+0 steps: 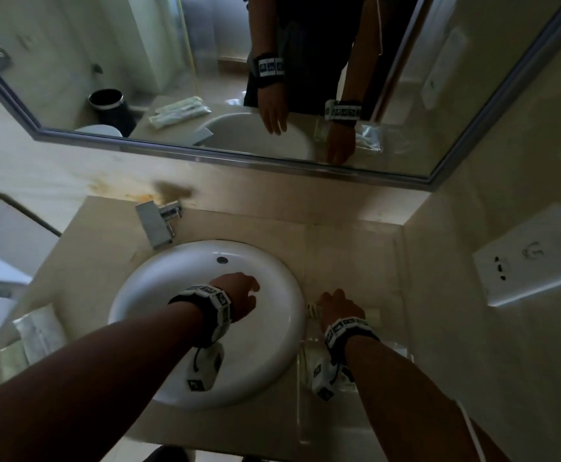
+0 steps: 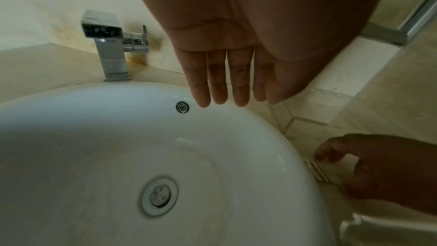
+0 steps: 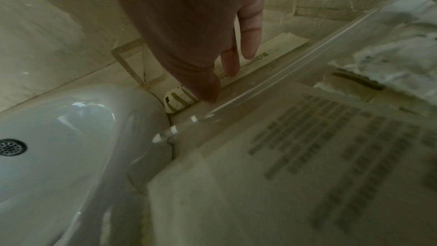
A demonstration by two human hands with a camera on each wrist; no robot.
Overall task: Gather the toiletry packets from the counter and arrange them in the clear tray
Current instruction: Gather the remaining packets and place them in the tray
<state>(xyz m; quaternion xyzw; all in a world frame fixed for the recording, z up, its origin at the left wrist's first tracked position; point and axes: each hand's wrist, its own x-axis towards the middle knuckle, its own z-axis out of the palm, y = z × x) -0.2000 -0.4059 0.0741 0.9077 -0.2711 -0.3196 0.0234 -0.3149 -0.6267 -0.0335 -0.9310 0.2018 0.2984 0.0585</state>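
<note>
My right hand (image 1: 336,303) reaches to the counter right of the basin. Its thumb and fingers (image 3: 250,44) pinch a long flat packet (image 3: 279,48) with a striped end (image 2: 318,173), which lies just beyond the near wall (image 3: 283,74) of the clear tray (image 1: 302,395). A printed packet (image 3: 331,156) and a crumpled white one (image 3: 402,53) lie inside the tray. My left hand (image 1: 239,291) hovers over the basin with its fingers (image 2: 220,81) straight, holding nothing. More packets (image 1: 35,331) lie on the counter left of the basin.
A round white basin (image 1: 159,378) fills the counter's middle, with a square chrome faucet (image 1: 157,221) behind it. A mirror (image 1: 272,78) hangs above. The side wall with a socket plate (image 1: 532,258) stands close on the right of the tray.
</note>
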